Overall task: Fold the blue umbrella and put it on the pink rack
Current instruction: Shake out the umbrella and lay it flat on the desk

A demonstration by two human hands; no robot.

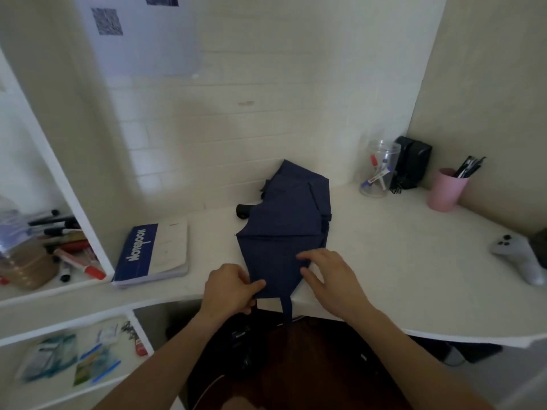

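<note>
The dark blue umbrella (284, 220) lies collapsed on the white desk (384, 261), its cloth spread loosely and its black handle end (243, 211) sticking out to the left. A blue strap (287, 309) hangs over the desk's front edge. My left hand (229, 288) pinches the near corner of the cloth at that edge. My right hand (328, 276) rests on the cloth's near right side with fingers spread. No pink rack is in sight.
A blue and white notebook (154, 253) lies to the left. A clear jar of markers (377, 170), a black box (413, 162) and a pink cup of pens (447, 189) stand at the back right. A grey controller (521, 258) lies far right. Shelves with markers (71, 253) are on the left.
</note>
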